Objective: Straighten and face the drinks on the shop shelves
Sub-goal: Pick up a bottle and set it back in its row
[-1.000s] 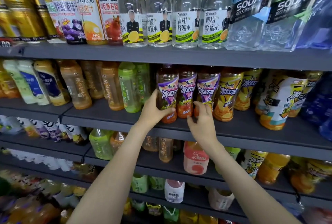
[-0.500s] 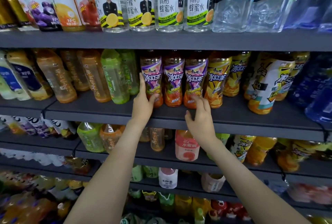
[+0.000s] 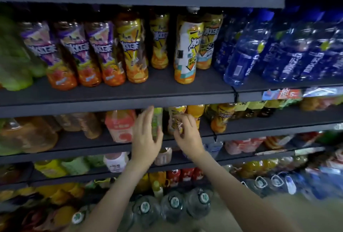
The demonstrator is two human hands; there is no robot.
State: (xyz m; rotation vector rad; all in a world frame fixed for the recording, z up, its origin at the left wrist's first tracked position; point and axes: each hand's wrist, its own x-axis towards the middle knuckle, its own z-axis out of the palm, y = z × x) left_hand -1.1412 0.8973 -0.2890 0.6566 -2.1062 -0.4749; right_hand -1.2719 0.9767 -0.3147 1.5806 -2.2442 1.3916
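Reaching under the shelf (image 3: 118,99), the left hand (image 3: 145,138) lies spread against a green bottle (image 3: 156,120); the right hand (image 3: 187,135) has its fingers curled on a yellow bottle (image 3: 175,114).

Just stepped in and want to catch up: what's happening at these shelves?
A person is tidying drinks. Both hands reach to the shelf below the iced tea bottles: the left hand lies open against a green bottle, the right hand curls its fingers at a yellow-labelled bottle. Neither bottle is clearly gripped.

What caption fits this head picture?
Two hands reach for bottles on a shop shelf.
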